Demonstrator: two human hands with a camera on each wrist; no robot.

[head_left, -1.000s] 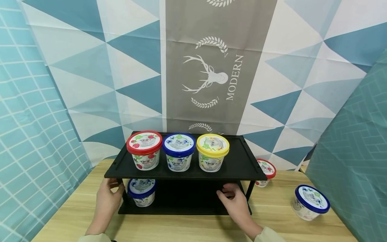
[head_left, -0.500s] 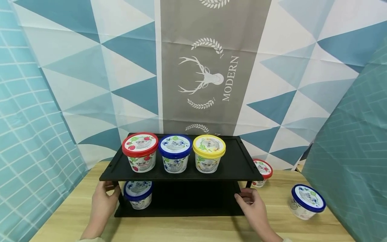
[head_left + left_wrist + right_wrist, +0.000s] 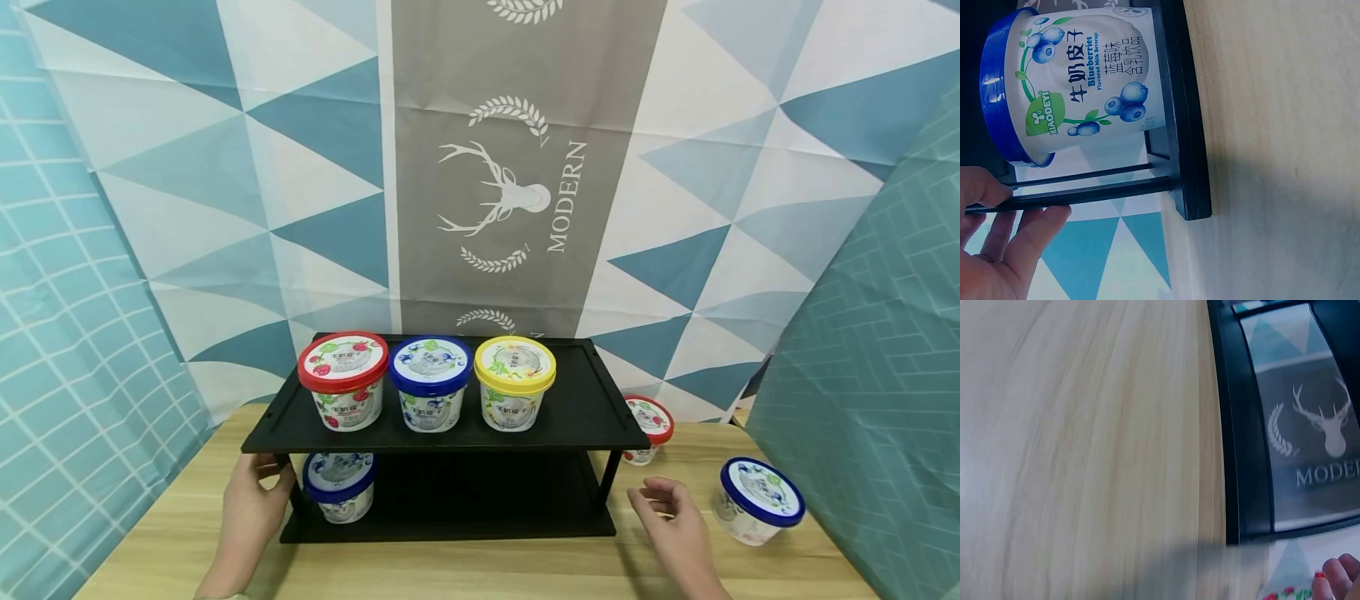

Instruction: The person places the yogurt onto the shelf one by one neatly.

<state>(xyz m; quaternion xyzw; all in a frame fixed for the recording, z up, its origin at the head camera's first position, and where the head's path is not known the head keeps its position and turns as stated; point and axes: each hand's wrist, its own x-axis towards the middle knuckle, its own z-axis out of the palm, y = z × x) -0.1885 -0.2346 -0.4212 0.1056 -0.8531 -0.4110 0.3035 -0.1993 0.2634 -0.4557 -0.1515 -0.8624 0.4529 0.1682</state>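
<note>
Right hand [image 3: 677,532] now farther out, beside the black rack [image 3: 588,404]

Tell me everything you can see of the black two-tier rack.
The black rack has two flat tiers on slim posts, sides open, metal or plastic (unclear). It stands upright on the wooden table. A red-lidded cup, a blue-lidded cup and a yellow-lidded cup stand on top, another blue-lidded cup at the lower tier's left end. The left hand pinches its left front post.

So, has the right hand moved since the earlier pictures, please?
Yes, the right hand has moved rightward, from left of the black two-tier rack's right front post to right of it.
</note>
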